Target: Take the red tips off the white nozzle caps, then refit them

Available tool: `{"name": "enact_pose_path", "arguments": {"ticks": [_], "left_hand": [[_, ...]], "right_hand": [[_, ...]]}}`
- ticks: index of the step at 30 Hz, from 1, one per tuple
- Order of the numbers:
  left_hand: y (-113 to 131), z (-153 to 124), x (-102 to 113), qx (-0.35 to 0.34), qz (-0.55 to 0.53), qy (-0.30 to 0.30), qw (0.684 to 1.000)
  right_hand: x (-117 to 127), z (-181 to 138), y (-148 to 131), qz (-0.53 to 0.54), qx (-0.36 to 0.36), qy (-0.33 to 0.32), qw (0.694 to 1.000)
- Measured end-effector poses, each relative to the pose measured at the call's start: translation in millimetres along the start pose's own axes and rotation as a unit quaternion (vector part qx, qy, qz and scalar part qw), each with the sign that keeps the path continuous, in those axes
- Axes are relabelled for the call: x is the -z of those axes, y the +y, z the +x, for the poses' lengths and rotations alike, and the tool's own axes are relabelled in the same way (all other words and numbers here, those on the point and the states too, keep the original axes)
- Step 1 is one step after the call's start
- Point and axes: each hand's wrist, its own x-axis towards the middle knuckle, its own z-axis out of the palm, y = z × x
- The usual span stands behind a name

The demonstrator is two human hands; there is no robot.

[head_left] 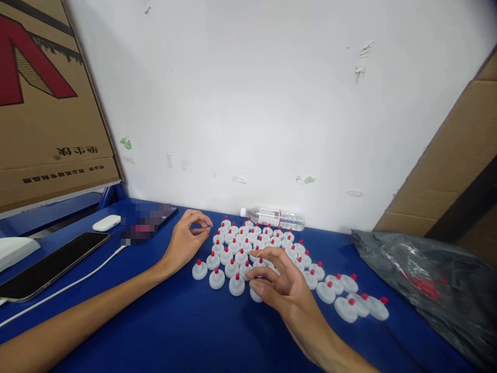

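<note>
Many white round plastic caps with red tips stand upright in close rows on the blue table. My right hand reaches over the near rows, its thumb and fingers curled round the top of one white cap. That cap's red tip is hidden behind the fingers, and the cap sits low, at table level. Left of the rows, my left hand hovers with thumb and index finger pinched together. A tiny dark spot shows at those fingertips, too small to name.
Behind the caps a clear water bottle lies against the white wall. A dark plastic bag with something red is at the right. Phones, a white cable and a white case lie left. Cardboard stands on both sides.
</note>
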Motion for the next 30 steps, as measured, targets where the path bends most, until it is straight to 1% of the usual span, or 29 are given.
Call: {"name": "enact_pose_path", "arguments": {"ticks": [7, 12, 16, 19, 21, 25, 27, 30], "left_hand": [[-4.5, 1.4, -0.1, -0.014, 0.001, 0.007, 1.0], [-5.0, 3.3, 1.1, -0.052, 0.008, 0.025, 0.998], [3.4, 2.7, 2.9, -0.109, 0.021, 0.043, 0.993], [15.9, -2.0, 4.2, -0.177, 0.048, 0.064, 0.981], [26.3, -8.4, 4.4, -0.228, 0.071, 0.067, 0.969], [48.9, -29.7, 2.6, -0.312, 0.096, 0.032, 0.945], [59.6, -42.2, 1.3, -0.37, 0.113, -0.048, 0.921], [71.8, -58.3, -1.3, -0.379, 0.101, -0.107, 0.914]], "right_hand": [[-3.7, -1.1, -0.2, 0.007, -0.002, 0.013, 1.0], [-3.4, 0.3, -1.1, -0.008, 0.001, 0.011, 1.0], [-2.3, 0.9, -3.2, -0.018, 0.013, 0.015, 1.0], [-2.2, 0.9, -5.0, -0.016, 0.014, 0.016, 1.0], [-2.8, 0.7, -6.7, -0.008, 0.015, 0.019, 1.0], [-6.5, -2.4, -11.3, 0.036, -0.004, 0.04, 0.999], [-8.8, -5.8, -13.3, 0.063, -0.016, 0.051, 0.997], [-10.8, -11.2, -14.9, 0.093, -0.033, 0.049, 0.994]]}}
